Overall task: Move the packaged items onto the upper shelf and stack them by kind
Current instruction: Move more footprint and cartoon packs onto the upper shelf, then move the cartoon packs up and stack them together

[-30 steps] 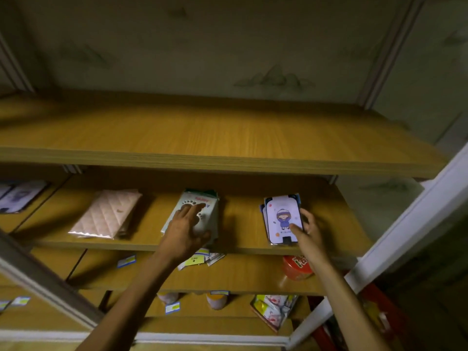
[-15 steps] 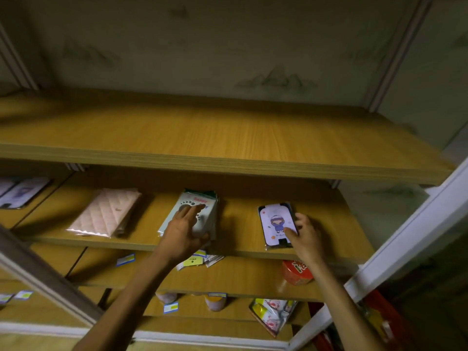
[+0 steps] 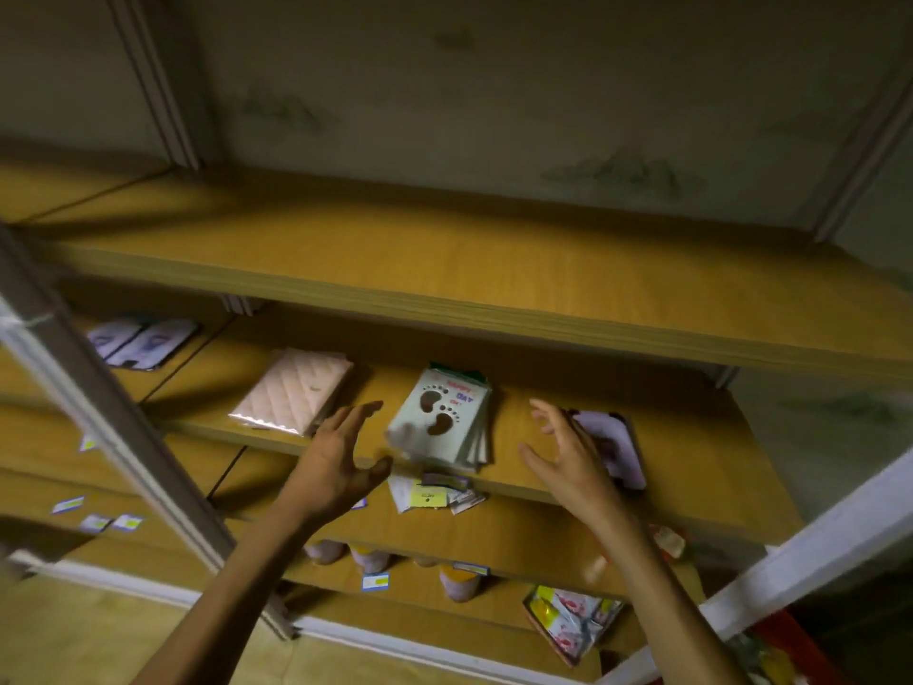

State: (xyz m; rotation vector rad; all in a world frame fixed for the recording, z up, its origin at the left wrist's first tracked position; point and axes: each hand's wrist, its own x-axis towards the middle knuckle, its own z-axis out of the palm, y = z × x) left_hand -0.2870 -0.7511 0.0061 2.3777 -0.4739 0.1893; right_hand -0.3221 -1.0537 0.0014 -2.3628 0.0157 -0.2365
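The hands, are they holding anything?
No. The left hand and right hand are both open on either side of the footprint packets, gripping nothing.

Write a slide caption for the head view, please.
Both open hands, left and right, flank the footprint packets below the upper shelf.

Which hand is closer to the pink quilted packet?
The left. The left hand hovers open just right of the pink quilted packet, near its front corner. The right hand is much farther right, beyond the footprint packets.

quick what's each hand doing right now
left hand: open, holding nothing
right hand: open, holding nothing
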